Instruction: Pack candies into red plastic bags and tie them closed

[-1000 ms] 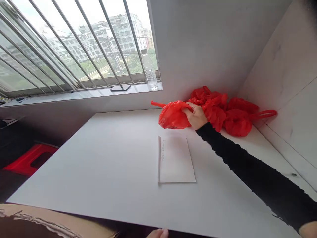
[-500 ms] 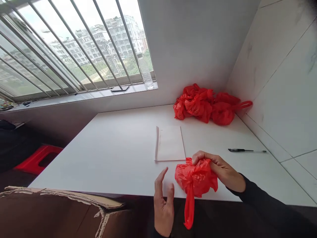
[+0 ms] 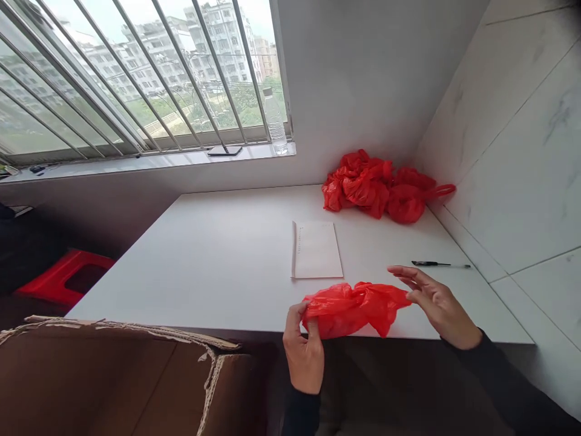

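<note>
A crumpled red plastic bag (image 3: 349, 309) is at the near edge of the white table (image 3: 218, 260). My left hand (image 3: 304, 345) grips its left end between thumb and fingers. To the bag's right, my right hand (image 3: 436, 306) has its fingers apart, with the thumb close to the bag's tip; whether it touches is unclear. What the bag contains, if anything, is hidden. Just beyond the bag lies a pale paper envelope or pad (image 3: 318, 250) with small print along its left side. A black pen (image 3: 429, 264) rests past my right hand.
More red plastic bags (image 3: 367, 184) are heaped in the far right corner against the wall. An open cardboard box (image 3: 104, 375) stands at the near left, a red stool (image 3: 68, 278) behind it. On the windowsill are a clear bottle (image 3: 275, 124) and a dark phone-like slab (image 3: 225, 151).
My left hand has closed on the bag, while my right hand has let go and opened at its right. The bag now lies stretched sideways, its hanging handle no longer dangling. The view has shifted slightly.
</note>
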Available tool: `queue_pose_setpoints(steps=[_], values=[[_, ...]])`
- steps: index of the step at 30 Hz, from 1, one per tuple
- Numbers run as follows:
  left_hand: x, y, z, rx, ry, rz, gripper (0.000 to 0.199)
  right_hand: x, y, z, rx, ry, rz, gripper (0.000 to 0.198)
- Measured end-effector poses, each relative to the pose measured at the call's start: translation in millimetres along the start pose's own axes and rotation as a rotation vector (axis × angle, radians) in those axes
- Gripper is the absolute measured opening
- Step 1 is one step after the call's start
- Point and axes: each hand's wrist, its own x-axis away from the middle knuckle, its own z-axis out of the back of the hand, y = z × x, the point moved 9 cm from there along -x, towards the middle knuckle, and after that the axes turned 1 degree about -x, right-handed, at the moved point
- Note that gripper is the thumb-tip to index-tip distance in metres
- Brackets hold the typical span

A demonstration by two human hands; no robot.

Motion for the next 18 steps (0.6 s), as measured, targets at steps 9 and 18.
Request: queue_pose_setpoints(steps=[9, 18], values=[[-15, 6, 0, 0.023, -0.031, 0.041, 0.025, -12, -38, -54, 0.356, -0.117, 0.046, 0.029], [-34, -2, 34, -0.094, 0.038, -0.001, 0.048, -20, -33, -41, 0.334, -0.161, -0.089, 0.048]])
